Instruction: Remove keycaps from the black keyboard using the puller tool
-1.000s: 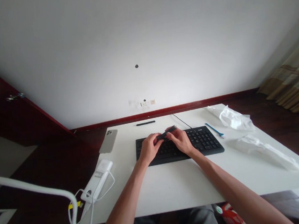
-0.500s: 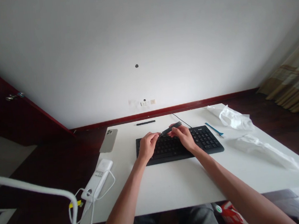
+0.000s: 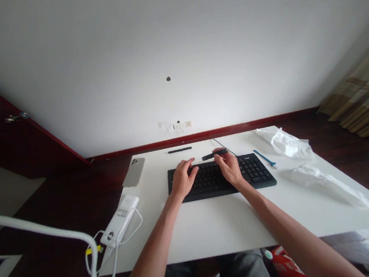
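Observation:
A black keyboard lies on the white table in front of me. Over its upper right part, my right hand grips a slim black stick-like object between thumb and fingers; its exact kind is unclear. The object points left, above the top row of keys. My left hand hovers at the keyboard's left side, thumb and fingers apart, with nothing visible in it. A gap separates its fingertips from the black object.
Behind the keyboard lies a row of small black pieces. To the right are a blue brush-like tool and crumpled white plastic. At left are a phone and a white power strip with cables.
My left hand has let go of the left end of the black object, and its fingers have spread. The object stays in my right hand, now lying more level.

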Action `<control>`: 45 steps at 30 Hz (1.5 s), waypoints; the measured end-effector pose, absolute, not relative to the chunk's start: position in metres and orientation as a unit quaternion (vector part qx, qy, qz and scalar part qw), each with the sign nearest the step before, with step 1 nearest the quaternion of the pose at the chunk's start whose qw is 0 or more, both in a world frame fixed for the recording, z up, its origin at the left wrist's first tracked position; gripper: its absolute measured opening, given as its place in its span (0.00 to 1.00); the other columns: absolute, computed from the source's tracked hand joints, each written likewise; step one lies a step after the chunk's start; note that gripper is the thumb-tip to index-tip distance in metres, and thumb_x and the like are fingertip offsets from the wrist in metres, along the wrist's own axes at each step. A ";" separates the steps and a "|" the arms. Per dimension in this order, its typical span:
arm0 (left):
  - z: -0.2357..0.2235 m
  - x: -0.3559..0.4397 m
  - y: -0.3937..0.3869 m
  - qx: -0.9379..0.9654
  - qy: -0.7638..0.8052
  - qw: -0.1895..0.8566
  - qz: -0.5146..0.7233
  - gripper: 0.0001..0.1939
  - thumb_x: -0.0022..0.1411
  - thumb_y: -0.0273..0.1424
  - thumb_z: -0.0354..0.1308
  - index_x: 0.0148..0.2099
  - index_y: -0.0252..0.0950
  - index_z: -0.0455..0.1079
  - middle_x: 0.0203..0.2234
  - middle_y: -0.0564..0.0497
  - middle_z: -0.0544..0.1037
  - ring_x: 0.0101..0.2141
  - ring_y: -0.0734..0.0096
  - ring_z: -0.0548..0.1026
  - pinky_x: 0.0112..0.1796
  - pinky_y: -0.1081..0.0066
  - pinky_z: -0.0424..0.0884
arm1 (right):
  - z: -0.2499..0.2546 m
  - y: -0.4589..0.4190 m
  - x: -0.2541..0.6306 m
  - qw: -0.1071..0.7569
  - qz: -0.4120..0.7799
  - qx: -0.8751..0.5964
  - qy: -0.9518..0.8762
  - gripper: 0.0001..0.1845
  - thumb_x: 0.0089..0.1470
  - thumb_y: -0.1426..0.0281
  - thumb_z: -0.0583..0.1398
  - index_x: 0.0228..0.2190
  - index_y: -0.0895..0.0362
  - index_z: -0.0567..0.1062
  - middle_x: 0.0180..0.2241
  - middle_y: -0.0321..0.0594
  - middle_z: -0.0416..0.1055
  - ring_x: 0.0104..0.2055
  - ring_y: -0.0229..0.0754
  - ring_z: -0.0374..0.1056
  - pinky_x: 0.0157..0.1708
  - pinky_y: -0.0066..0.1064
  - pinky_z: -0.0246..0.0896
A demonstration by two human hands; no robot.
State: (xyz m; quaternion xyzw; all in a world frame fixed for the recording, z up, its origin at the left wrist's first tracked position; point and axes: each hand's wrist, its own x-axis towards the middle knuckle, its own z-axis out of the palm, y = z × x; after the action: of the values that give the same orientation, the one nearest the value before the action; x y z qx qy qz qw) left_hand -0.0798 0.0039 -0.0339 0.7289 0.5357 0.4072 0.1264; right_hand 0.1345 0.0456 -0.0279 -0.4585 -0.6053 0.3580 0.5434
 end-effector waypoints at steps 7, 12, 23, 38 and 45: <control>-0.030 -0.073 -0.004 0.795 0.482 0.121 0.348 0.35 0.67 0.39 0.64 0.71 0.45 0.56 0.60 0.45 0.71 0.60 0.54 0.69 0.61 0.51 0.66 | -0.027 0.051 0.141 0.560 0.290 -0.482 -0.609 0.17 0.63 0.58 0.57 0.45 0.56 0.76 0.37 0.43 0.77 0.30 0.42 0.69 0.34 0.35 0.67; -0.033 -0.065 -0.007 0.827 0.460 0.136 0.295 0.49 0.59 0.44 0.71 0.74 0.46 0.50 0.63 0.45 0.69 0.62 0.50 0.66 0.63 0.49 0.63 | -0.024 0.048 0.141 0.551 0.264 -0.489 -0.623 0.15 0.65 0.60 0.55 0.40 0.56 0.75 0.32 0.41 0.75 0.30 0.43 0.69 0.33 0.34 0.65; -0.038 -0.063 -0.006 0.823 0.474 0.151 0.273 0.56 0.52 0.42 0.76 0.75 0.47 0.48 0.62 0.44 0.70 0.62 0.49 0.67 0.62 0.49 0.63 | -0.023 0.047 0.139 0.540 0.300 -0.484 -0.620 0.18 0.65 0.54 0.56 0.44 0.56 0.74 0.31 0.41 0.76 0.28 0.44 0.72 0.33 0.35 0.68; -0.040 -0.065 -0.004 0.829 0.461 0.141 0.283 0.48 0.58 0.38 0.71 0.74 0.46 0.51 0.61 0.44 0.71 0.61 0.49 0.68 0.61 0.49 0.64 | -0.026 0.048 0.142 0.496 0.282 -0.477 -0.669 0.20 0.65 0.54 0.56 0.45 0.57 0.75 0.33 0.43 0.77 0.31 0.45 0.74 0.37 0.36 0.68; -0.041 -0.066 -0.004 0.831 0.460 0.133 0.283 0.45 0.62 0.37 0.68 0.74 0.46 0.50 0.60 0.44 0.72 0.61 0.50 0.68 0.62 0.48 0.64 | -0.023 0.048 0.142 0.471 0.274 -0.484 -0.685 0.22 0.65 0.52 0.55 0.43 0.57 0.76 0.32 0.43 0.78 0.30 0.46 0.73 0.34 0.35 0.68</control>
State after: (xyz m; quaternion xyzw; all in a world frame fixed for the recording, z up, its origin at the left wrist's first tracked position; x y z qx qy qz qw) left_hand -0.0657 -0.0038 -0.0412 0.8313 0.4597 0.2828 0.1326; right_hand 0.1424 0.0482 -0.0226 -0.4839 -0.6850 0.2738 0.4708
